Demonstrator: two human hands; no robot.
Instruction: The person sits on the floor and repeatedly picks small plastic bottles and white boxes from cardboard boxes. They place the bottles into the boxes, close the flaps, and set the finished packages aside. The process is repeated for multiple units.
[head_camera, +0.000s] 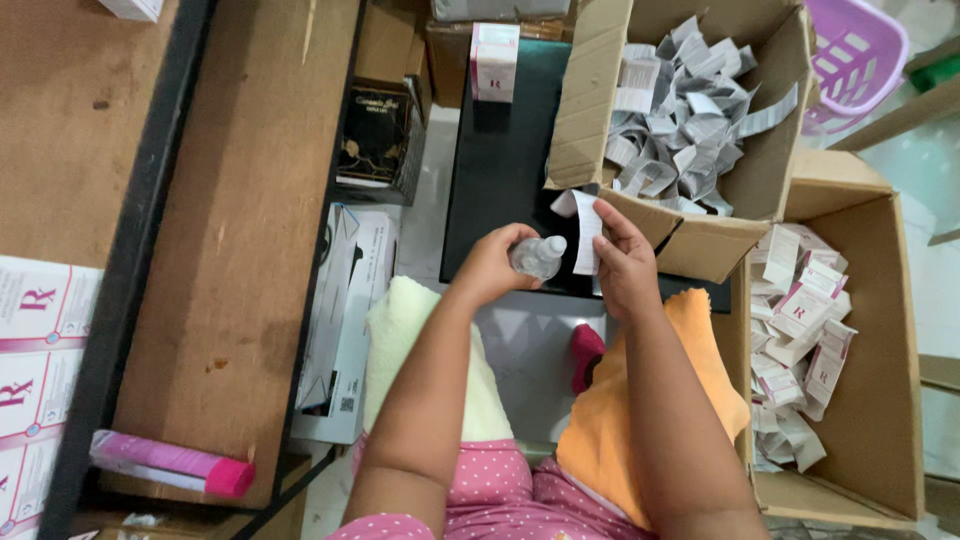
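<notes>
**A small bottle and a folded leaflet, held over the dark surface**

The left hand is wrapped around a small clear bottle with a pale cap, just in front of the open carton of folded leaflets. The right hand pinches one white folded leaflet between thumb and fingers, right beside the bottle's cap. Both hands sit close together, nearly touching.

The bottle looks light, rigid and smooth, so probably a little slippery; a grip around its body, below the cap, seems safest. The leaflet is thin, limp paper that creases easily and is best held by its folded edge. To the right of that carton, a second carton holds small pink-and-white boxes.
</notes>
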